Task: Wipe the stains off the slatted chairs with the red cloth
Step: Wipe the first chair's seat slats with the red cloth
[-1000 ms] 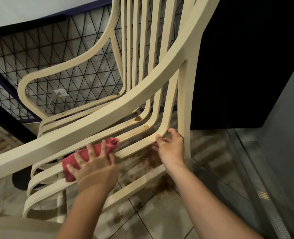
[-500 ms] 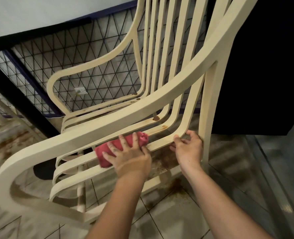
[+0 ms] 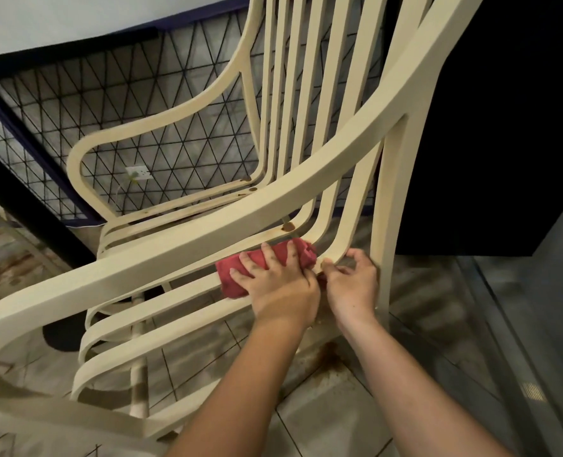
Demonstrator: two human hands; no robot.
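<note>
Head view: bunched red cloth (image 3: pixel 267 263), rust-stained chair (image 3: pixel 227 222).

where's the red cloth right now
In the head view the red cloth is just below centre, pressed under the left hand against a seat slat of the cream chair, close beside the right hand gripping the slat's bend.

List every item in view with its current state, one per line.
red cloth: bunched, pressed on a seat slat under the left hand.
left hand: flat on the cloth, fingers spread.
right hand: gripping the curved slat beside the cloth.
slatted chair: cream, rust-brown stains at the slat bends.
floor tiles: brown staining under the chair.
wall socket: something plugged in.
</note>
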